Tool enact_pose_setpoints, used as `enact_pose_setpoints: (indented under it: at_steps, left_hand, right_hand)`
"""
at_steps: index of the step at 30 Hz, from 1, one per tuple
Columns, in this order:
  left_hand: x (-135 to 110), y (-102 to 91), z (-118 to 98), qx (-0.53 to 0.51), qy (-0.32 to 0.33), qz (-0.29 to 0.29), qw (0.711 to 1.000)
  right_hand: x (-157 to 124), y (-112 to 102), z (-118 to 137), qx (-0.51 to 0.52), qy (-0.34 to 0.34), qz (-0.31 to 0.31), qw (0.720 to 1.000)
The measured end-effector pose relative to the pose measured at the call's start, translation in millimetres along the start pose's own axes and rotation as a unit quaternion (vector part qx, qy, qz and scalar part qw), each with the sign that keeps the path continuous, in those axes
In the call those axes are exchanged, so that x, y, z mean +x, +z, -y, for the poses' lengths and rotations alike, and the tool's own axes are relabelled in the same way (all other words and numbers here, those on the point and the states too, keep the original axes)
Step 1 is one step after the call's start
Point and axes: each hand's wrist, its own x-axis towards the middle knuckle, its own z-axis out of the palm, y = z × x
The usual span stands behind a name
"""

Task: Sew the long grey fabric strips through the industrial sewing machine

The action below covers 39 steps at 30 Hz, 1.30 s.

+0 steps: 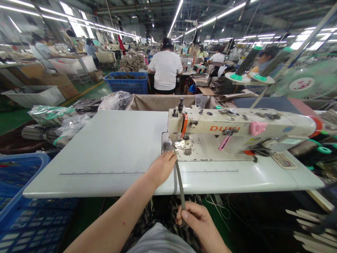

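Observation:
A narrow grey strap (179, 179) runs from under the presser foot of a cream sewing machine (237, 131) toward me over the front edge of the white table (105, 151). My left hand (162, 168) rests on the table just left of the needle, fingers closed against the strap's far end. Below the table edge, my right hand (196, 219) pinches the strap's near end and holds it taut.
A blue plastic crate (21, 200) stands at my left. Plastic-wrapped bundles (55, 121) lie left of the table. A person in a white shirt (165, 68) sits ahead with their back to me, beside another blue basket (127, 82). A fan (308, 82) and thread cones stand at right.

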Motion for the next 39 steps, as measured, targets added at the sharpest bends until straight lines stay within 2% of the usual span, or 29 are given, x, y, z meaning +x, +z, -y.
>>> enact_pose_setpoints:
  at_steps: [4, 8, 13, 22, 31, 39]
  left_hand:
    - [-1.0, -0.9, -0.4, -0.002, -0.002, -0.003, 1.000]
    - [0.8, -1.6, 0.2, -0.005, -0.003, -0.015, 1.000]
    - [0.8, -5.1, 0.8, 0.000, -0.010, -0.004, 1.000]
    - [2.7, -10.3, 0.7, -0.003, -0.011, 0.025, 1.000]
    - [1.9, -10.4, 0.1, -0.012, -0.008, 0.037, 0.999]
    - [1.3, -8.8, -0.3, 0.007, 0.002, 0.028, 1.000]
  right_hand:
    - [6.6, -3.4, 0.3, -0.050, -0.021, -0.007, 0.999]
    - [13.7, -2.6, 2.5, -0.098, -0.032, -0.055, 0.993]
    - [12.0, 2.9, 7.5, -0.007, 0.038, -0.086, 0.996]
    - [-5.9, 5.6, 10.7, 0.031, 0.058, -0.051, 0.996]
    - [-11.4, 14.0, 16.6, -0.020, 0.045, -0.056, 0.997]
    - [-10.9, 13.1, 14.9, -0.017, 0.023, -0.038, 0.999]
